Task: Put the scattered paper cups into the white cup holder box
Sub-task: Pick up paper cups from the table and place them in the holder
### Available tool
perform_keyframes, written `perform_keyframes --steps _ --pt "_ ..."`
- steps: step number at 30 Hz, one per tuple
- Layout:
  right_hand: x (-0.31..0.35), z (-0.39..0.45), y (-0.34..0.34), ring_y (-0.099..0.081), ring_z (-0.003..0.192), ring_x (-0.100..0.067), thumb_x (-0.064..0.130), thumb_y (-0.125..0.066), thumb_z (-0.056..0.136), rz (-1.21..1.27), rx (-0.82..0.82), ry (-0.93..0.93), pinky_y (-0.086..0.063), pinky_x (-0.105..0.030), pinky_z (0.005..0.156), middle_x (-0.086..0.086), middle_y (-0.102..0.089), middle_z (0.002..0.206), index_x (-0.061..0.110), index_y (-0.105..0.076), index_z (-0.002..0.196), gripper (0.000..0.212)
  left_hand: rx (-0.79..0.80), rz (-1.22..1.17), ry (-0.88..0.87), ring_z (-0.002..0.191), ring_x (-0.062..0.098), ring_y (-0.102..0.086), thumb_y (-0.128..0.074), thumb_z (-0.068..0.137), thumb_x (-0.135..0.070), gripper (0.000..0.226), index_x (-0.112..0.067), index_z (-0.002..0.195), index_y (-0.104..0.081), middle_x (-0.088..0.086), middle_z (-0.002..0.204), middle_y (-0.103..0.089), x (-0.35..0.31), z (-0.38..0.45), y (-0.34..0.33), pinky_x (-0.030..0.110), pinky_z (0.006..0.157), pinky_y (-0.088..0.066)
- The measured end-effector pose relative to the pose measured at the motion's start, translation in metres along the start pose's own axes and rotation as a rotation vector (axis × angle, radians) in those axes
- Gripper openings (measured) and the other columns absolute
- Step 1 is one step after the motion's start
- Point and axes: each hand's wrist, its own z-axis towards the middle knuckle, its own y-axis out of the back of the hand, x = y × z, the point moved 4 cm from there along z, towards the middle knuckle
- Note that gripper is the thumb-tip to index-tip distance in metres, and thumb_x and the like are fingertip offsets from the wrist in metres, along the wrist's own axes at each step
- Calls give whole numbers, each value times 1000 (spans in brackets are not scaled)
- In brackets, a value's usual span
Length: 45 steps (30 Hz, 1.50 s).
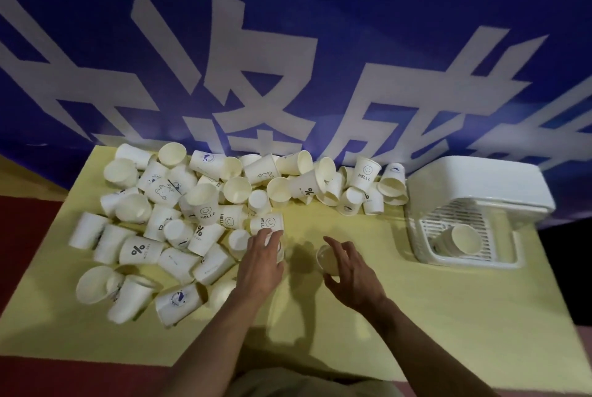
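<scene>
A blue banner [288, 44] with large white characters hangs behind everything and fills the upper half of the view, with a strip of red floor [28, 236] showing at the left edge. Below it lies the counter [416, 316], covered in pale yellow, matte and smooth enough that a tipped cup will likely slide or roll when nudged. Across its back and left sits the heap of paper cups [198, 204], most lying on their sides and some upright, printed with "HELLO" or a percent sign. The white cup holder box [477, 185] stands at the right end, well apart from the heap, its slatted tray already holding a short nested stack [458, 238]. The left hand [261, 263] curls down over a cup at the near edge of the heap, fingers closed around it, though the cup is mostly hidden beneath the palm. The right hand [349, 271] has its fingers half spread around the rim of an upright cup [326, 260] standing alone on bare yellow. The step in hand looks like gathering and nesting, so it would pay to turn each cup mouth-up, slip one into the other squarely without crushing the thin rims, then carry the stack rightward to the tray.
</scene>
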Motion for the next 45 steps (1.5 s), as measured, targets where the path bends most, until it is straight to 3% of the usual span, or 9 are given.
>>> perform_keyframes --steps 3,8,13,18,25,34,38,43,45 --pt "-10 -20 14 -60 105 -22 52 -62 91 36 -23 -1 -62 -41 70 -1 -45 132 30 -32 153 72 34 -10 66 134 26 -40 -71 89 -23 70 -25 150 -39 1 152 -36 0 10 -12 38 101 -48" --pt "-26 -43 31 -61 96 -23 60 -56 87 84 -87 -70 -59 -42 68 5 -48 127 25 -44 135 61 50 -63 138 132 27 -41 -67 89 -13 61 -31 144 -48 -1 142 -43 0 10 -31 41 98 -50" --pt "-52 -55 34 -59 93 -23 48 -60 82 101 -103 -73 -58 -39 66 4 -48 119 19 -43 127 56 33 -261 214 106 23 -59 -77 84 -35 49 -28 124 -50 -3 118 -55 -31 0 -33 36 76 -50" --pt "-76 -71 32 -57 91 -23 43 -65 83 70 -51 -105 -52 -34 58 3 -47 116 21 -40 122 51 70 -242 195 100 26 -63 -78 79 -39 51 -26 114 -44 -3 114 -57 -65 -20 -57 40 76 -53" --pt "-106 -84 33 -57 99 -24 35 -75 84 68 -2 -141 -56 -36 64 0 -47 123 22 -37 128 59 128 34 131 111 24 -56 -68 85 -47 62 -30 139 -45 0 123 -51 -85 -23 -80 39 84 -47" --pt "-127 -108 27 -57 102 -25 37 -72 84 83 19 -176 -60 -41 67 0 -45 122 21 -38 128 57 236 385 209 118 21 -54 -73 79 -47 58 -21 123 -45 -3 123 -60 -83 -19 -87 38 91 -40" --pt "-136 -116 31 -57 102 -24 37 -72 85 87 14 -204 -59 -39 67 1 -45 122 23 -38 128 56 258 377 155 121 22 -53 -69 81 -55 68 -24 134 -40 -2 129 -55 -95 -17 -97 41 92 -38" --pt "-147 -124 42 -59 103 -23 39 -71 86 96 -18 -242 -60 -43 70 3 -48 122 27 -37 127 55 326 190 69 116 26 -60 -67 85 -56 94 -41 154 -5 0 136 -47 -114 -12 -109 45 93 -45" --pt "-153 -128 47 -60 104 -23 39 -71 84 100 -36 -261 -59 -44 69 4 -49 122 27 -39 127 55 358 128 24 114 25 -60 -65 87 -56 91 -47 153 -3 0 135 -45 -125 -10 -111 45 92 -50"
